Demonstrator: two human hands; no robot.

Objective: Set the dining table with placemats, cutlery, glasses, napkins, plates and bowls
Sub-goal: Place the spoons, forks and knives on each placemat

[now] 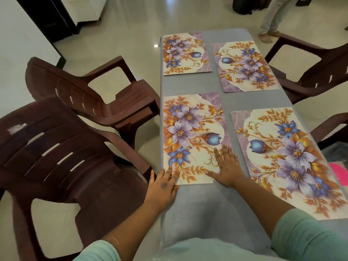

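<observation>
Floral near-left placemat (192,140) lies flat on the grey counter (205,208), long axis running away from the person. Left hand (163,185) presses its near-left corner, right hand (227,166) its near-right corner — both flat, fingers spread, holding nothing. Three more placemats (246,65) lie alongside — brown chairs (62,147) flank the counter.

Four floral rectangular placemats lie in two rows on the grey-covered table (190,83), and both hands press flat on the near-left placemat (192,136), the left hand (162,187) at its near corner, the right hand (227,166) on its right edge, brown plastic armchairs (79,95) alongside.
</observation>
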